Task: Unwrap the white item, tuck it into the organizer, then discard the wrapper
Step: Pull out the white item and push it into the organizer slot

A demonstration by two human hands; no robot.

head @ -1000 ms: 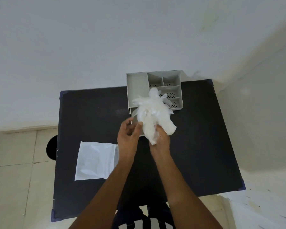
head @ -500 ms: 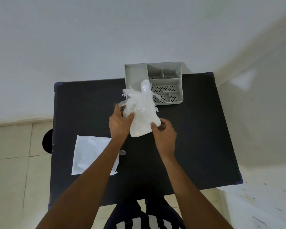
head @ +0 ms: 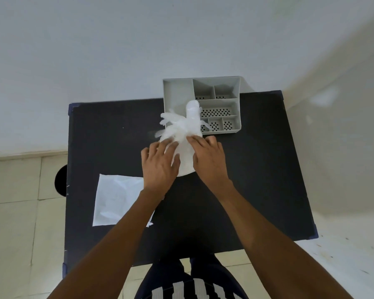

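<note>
A white, translucent, crumpled item [head: 183,134] with finger-like ends lies on the black table [head: 257,169], its far tip overlapping the front edge of the grey organizer [head: 177,93]. My left hand [head: 160,162] presses flat on its left side, my right hand [head: 207,158] on its right side, fingers spread over it. The flat white wrapper [head: 115,201] lies on the table at the left, partly hidden under my left forearm.
The organizer stands at the table's far edge against the white wall, with one tall compartment on the left and several small perforated ones on the right. A dark round object [head: 61,183] sits on the tiled floor left of the table.
The white item has come down from being held in the air onto the table. Both hands went from pinching it to lying flat on it.
</note>
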